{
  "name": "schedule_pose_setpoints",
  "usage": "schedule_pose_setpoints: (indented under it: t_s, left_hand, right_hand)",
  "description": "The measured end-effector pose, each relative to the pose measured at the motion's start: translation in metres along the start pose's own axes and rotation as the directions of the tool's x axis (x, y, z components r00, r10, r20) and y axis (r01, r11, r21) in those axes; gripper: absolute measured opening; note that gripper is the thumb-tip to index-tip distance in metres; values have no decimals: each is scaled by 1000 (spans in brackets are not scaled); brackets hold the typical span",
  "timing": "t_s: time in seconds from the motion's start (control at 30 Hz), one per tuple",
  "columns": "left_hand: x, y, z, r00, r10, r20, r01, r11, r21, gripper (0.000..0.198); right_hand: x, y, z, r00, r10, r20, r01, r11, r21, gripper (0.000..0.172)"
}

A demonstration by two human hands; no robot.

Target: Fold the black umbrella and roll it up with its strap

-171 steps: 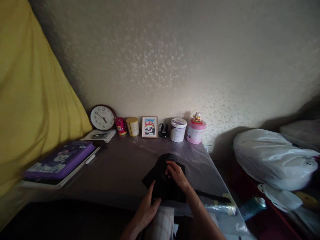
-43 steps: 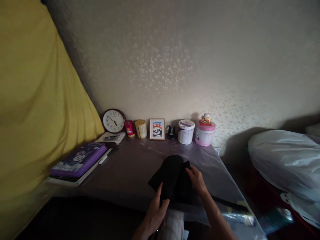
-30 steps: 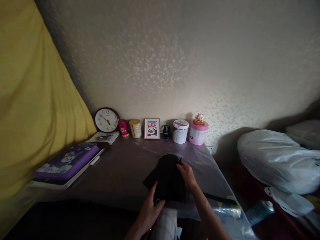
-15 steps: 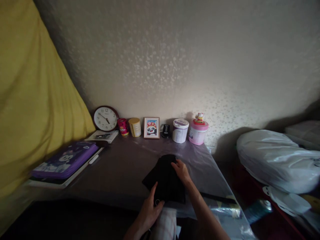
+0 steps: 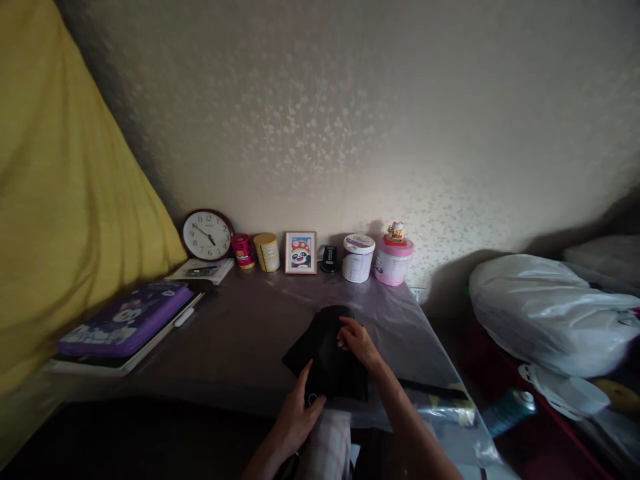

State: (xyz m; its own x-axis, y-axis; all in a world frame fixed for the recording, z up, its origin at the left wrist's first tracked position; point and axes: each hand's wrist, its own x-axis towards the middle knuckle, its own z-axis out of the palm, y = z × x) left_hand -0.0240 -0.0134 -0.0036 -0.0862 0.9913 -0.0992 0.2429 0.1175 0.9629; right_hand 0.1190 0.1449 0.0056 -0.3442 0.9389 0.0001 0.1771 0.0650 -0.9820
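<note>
A black folding umbrella [image 5: 327, 353] with loose, partly gathered panels lies at the near edge of the table, one pointed flap spread to the left. My left hand [image 5: 295, 415] is closed around its near end, where a small pale ring shows between thumb and forefinger. On the far right side of the fabric, my right hand [image 5: 356, 341] has its fingers curled against a panel, forefinger bent over it. The fingertips of that hand are partly hidden. A thin black strip [image 5: 435, 388] lies right of the umbrella, beneath my right forearm.
Along the wall stand a clock [image 5: 208, 235], a pink can [image 5: 243, 252], a yellow tin [image 5: 267, 253], a framed panda picture [image 5: 301, 253] and two tubs, the pink one [image 5: 393, 265] topped by a figurine. Left lies a purple case [image 5: 125, 320]; right, a white bag [image 5: 545, 313].
My right hand has shifted slightly on the fabric and its fingers have curled in more. My left hand keeps its hold. The whole view has moved a little.
</note>
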Motion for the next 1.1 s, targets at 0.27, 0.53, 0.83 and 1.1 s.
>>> schedule_pose_setpoints:
  t_s: [0.27,0.53,0.83,1.1]
  left_hand:
    - [-7,17,-1,996,-84,-3,84,996,21,70]
    - [-7,8,4,979,-191,74,196,977,-80,71]
    - [-10,8,6,990,-135,26,135,991,-11,86]
    - [-6,4,4,991,-101,90,102,995,-2,75]
  right_hand:
    - [-28,3,14,942,-335,-14,327,928,-178,30]
    - [-59,2,37,801,-599,16,530,696,-485,16]
    - [-77,-1,48,777,-624,84,563,629,-535,14]
    - [-87,-7,49,771,-633,72,595,675,-436,18]
